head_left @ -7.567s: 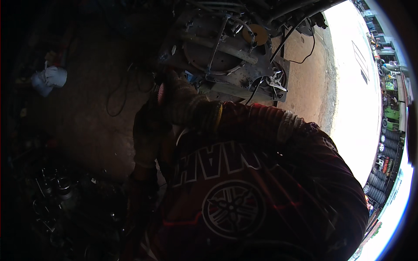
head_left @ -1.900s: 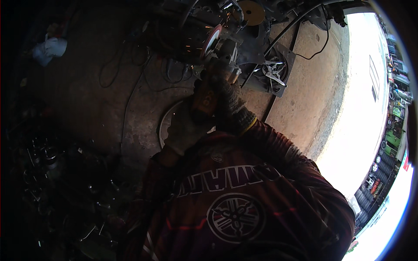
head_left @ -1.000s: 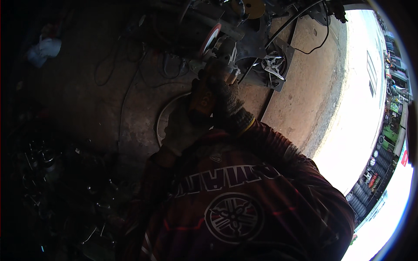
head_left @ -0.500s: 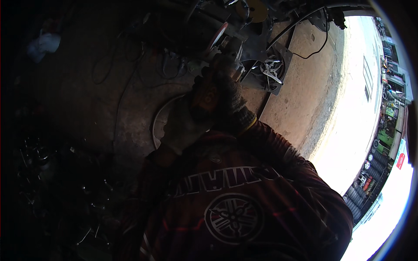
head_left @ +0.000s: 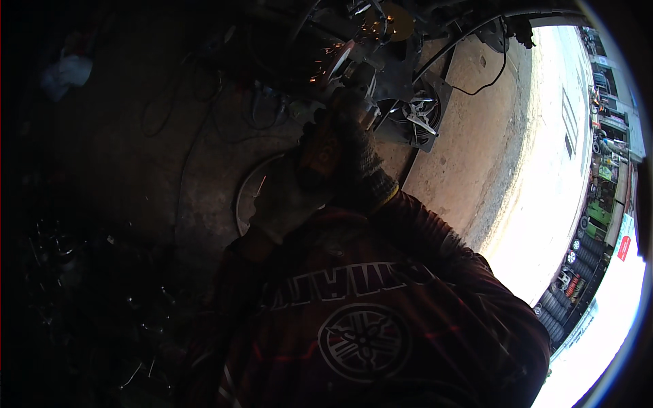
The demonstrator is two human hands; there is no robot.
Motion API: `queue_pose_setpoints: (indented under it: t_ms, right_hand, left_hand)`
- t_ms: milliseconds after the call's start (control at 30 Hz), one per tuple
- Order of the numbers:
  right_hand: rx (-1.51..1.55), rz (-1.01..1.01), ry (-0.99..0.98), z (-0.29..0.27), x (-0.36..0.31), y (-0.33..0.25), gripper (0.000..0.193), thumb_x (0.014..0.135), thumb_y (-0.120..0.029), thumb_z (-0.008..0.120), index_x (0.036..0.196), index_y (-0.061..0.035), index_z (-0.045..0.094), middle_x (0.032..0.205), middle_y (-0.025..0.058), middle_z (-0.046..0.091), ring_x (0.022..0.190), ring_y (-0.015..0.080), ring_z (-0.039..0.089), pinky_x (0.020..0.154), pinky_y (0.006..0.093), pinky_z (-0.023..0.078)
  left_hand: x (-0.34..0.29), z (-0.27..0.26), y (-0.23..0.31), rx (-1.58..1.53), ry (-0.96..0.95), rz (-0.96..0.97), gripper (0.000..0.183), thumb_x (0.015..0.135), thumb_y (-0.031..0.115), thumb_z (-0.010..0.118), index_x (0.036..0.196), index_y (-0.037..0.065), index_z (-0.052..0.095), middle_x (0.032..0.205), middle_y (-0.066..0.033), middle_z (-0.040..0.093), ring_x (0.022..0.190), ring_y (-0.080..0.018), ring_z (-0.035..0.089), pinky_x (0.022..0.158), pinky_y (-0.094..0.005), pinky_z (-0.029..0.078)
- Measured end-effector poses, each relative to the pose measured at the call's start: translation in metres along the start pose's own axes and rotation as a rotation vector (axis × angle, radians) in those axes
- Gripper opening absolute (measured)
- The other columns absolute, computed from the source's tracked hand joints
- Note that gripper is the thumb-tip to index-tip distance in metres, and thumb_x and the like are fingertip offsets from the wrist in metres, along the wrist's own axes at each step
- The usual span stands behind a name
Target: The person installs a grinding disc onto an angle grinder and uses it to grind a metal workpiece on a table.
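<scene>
An angle grinder (head_left: pixel 321 151) with a dark orange body points away from me. Its spinning-edge disc (head_left: pixel 339 60) sits at the far end, with orange sparks flying beside it. My left hand (head_left: pixel 284 197), in a pale glove, is wrapped round the rear of the body. Further forward, my right hand (head_left: pixel 359 153), in a dark knit glove with a yellow cuff edge, grips the grinder near its head. Dark metal parts (head_left: pixel 394 68) lie around the disc; shadow hides exactly where it touches.
A locking clamp (head_left: pixel 420 112) rests on a dark metal plate right of the grinder. A yellowish round disc (head_left: pixel 396 22) is beyond. Black cable (head_left: pixel 503 61) loops at upper right; more cables cross the floor. Small metal pieces (head_left: pixel 61 245) lie in shadow at left.
Orange sparks have appeared around the disc and by the yellowish round piece. The grinder and both hands have barely moved.
</scene>
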State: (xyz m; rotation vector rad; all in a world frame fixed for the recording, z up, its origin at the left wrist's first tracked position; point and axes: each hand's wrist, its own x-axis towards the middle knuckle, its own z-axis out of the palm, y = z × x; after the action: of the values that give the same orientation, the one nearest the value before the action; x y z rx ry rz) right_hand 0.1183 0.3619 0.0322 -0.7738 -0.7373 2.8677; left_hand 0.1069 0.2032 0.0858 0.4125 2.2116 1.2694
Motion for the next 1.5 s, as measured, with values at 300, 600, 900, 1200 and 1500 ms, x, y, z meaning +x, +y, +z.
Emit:
queue_pose_setpoints:
  t_ms: [300,600,900,1200,1500]
  right_hand:
    - [-0.035,-0.017,-0.015,0.012,-0.004,-0.007,0.048,0.092,-0.027,0.077,0.128,-0.0093,0.053,0.109,0.0094,0.064,0.094,0.0286,0.07,0.08,0.0443,0.062]
    - [-0.074,0.045,0.004,0.007,0.0,-0.007,0.055,0.09,-0.035,0.078,0.131,-0.0079,0.054,0.111,0.0122,0.066,0.097,0.0304,0.071,0.083,0.0477,0.062]
    - [-0.132,-0.008,0.017,0.001,0.005,-0.011,0.052,0.092,-0.036,0.077,0.13,-0.0086,0.056,0.112,0.0095,0.066,0.097,0.0268,0.07,0.081,0.0439,0.062]
    - [-0.053,-0.001,-0.004,-0.003,0.002,0.0,0.047,0.094,-0.029,0.075,0.132,-0.0095,0.054,0.11,0.0095,0.066,0.095,0.0274,0.071,0.08,0.0446,0.062]
    - [-0.042,-0.023,-0.052,0.01,-0.013,-0.009,0.046,0.094,-0.021,0.074,0.133,-0.0083,0.054,0.11,0.0106,0.066,0.093,0.0287,0.07,0.08,0.0454,0.062]
  left_hand:
    - [-0.002,0.002,0.0,-0.053,0.004,-0.015,0.074,0.07,0.023,0.091,0.133,0.001,0.057,0.121,-0.0156,0.069,0.109,-0.0271,0.07,0.092,-0.039,0.056]
    - [-0.005,0.0,0.007,-0.054,0.008,-0.023,0.076,0.071,0.026,0.092,0.134,0.002,0.056,0.121,-0.0144,0.07,0.11,-0.0265,0.07,0.092,-0.04,0.057]
    - [-0.003,0.008,0.009,0.118,0.048,-0.069,0.075,0.072,0.035,0.091,0.131,0.001,0.059,0.117,-0.0172,0.071,0.106,-0.0304,0.072,0.086,-0.0411,0.058]
    - [-0.008,0.007,0.016,0.028,0.081,-0.122,0.085,0.067,0.037,0.093,0.136,0.003,0.057,0.12,-0.0196,0.071,0.109,-0.031,0.072,0.088,-0.0417,0.058]
    - [-0.014,0.007,0.018,-0.008,0.071,-0.075,0.08,0.069,0.035,0.093,0.135,0.005,0.058,0.121,-0.0185,0.071,0.11,-0.0327,0.071,0.091,-0.0427,0.058]
